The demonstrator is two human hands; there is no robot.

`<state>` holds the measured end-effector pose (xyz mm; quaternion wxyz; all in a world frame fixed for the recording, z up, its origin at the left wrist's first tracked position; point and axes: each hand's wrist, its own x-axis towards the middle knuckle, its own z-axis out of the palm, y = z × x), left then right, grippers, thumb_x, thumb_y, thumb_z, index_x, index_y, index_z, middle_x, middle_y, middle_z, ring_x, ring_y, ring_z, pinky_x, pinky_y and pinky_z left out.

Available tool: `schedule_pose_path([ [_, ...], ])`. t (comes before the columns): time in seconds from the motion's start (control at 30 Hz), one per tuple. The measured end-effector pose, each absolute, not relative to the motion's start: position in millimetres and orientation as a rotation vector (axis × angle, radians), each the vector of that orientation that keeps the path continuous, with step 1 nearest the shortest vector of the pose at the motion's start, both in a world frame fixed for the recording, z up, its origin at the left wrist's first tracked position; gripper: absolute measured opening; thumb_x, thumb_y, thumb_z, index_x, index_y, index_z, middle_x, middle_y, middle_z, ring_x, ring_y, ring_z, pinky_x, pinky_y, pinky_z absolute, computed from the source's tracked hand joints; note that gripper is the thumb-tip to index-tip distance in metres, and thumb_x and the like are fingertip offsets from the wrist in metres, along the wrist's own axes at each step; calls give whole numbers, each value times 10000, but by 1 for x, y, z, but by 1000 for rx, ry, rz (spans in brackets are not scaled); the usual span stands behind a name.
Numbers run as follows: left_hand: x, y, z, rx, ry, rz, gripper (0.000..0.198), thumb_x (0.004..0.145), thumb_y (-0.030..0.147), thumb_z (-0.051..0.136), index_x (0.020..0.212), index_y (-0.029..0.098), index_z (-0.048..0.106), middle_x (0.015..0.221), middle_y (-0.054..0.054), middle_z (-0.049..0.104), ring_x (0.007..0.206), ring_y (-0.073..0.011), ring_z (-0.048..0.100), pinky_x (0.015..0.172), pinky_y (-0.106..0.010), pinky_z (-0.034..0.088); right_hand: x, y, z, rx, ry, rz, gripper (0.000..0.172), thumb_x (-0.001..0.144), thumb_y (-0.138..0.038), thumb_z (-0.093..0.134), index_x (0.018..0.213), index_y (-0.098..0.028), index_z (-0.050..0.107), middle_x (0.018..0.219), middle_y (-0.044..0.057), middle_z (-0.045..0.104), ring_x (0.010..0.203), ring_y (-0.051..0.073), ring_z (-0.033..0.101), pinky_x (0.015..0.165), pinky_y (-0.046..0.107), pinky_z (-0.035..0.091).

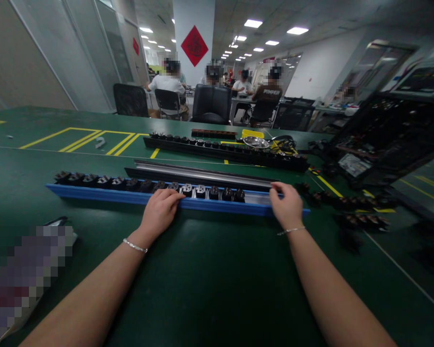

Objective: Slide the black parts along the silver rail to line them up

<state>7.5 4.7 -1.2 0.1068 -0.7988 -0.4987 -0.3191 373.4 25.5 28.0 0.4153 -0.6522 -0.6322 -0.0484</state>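
A long blue rail (104, 193) lies across the green table in front of me, with a row of black socket modules (200, 191) seated in its channel. The right end of the channel shows bare metal. My left hand (161, 209) is closed over the rail near its middle, fingertips at the modules. Near the right end, my right hand (287, 205) curls its thumb and fingers around the same rail. Just behind it lies a black rail with a silver channel (202, 173), close to the right fingertips. The palm sides of both hands are hidden.
Farther back is another black rail full of modules (217, 149), with a metal dish (256, 141) and cables behind it. Loose black parts (365, 221) lie at right beside a dark rack (369, 130). A bag (32, 270) lies front left. People sit beyond the table.
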Motion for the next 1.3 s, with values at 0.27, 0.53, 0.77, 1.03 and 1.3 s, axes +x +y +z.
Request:
schedule_pose_path([
  [0.27, 7, 5, -3, -2360, -1467, -975, 273, 885, 194, 440, 1023, 212, 675, 963, -69, 661, 907, -222, 550, 843, -401, 474, 289, 20, 22, -1729, -1740, 35, 291, 801, -438, 546, 936, -218, 680, 1033, 69, 674, 995, 255, 558, 887, 393, 395],
  [0.53, 7, 6, -3, -2372, -1466, -980, 284, 871, 187, 444, 1035, 218, 674, 971, -73, 661, 926, -224, 562, 855, -410, 475, 289, 18, 15, -1733, -1689, -113, 251, 800, -408, 536, 866, -213, 680, 986, 73, 685, 970, 251, 553, 889, 396, 377],
  [0.77, 7, 6, -3, -2382, -1470, -978, 291, 865, 173, 444, 1041, 225, 671, 987, -65, 660, 933, -221, 560, 860, -401, 478, 298, 17, 15, -1763, -1672, -102, 264, 797, -386, 520, 886, -198, 682, 1017, 79, 690, 1004, 260, 552, 911, 397, 371],
  [1.03, 7, 5, -2, -2391, -1501, -974, 303, 855, 166, 445, 1044, 224, 675, 994, -72, 663, 958, -229, 562, 868, -413, 482, 297, 18, 13, -1751, -1661, -146, 248, 796, -385, 519, 853, -203, 676, 974, 78, 699, 978, 260, 564, 895, 385, 380],
  [1.3, 6, 6, -3, -2390, -1487, -985, 309, 850, 144, 445, 1047, 216, 672, 994, -70, 664, 945, -227, 557, 865, -407, 483, 300, 17, 13, -1752, -1642, -175, 240, 794, -378, 519, 845, -209, 681, 971, 70, 701, 963, 259, 572, 886, 383, 393],
])
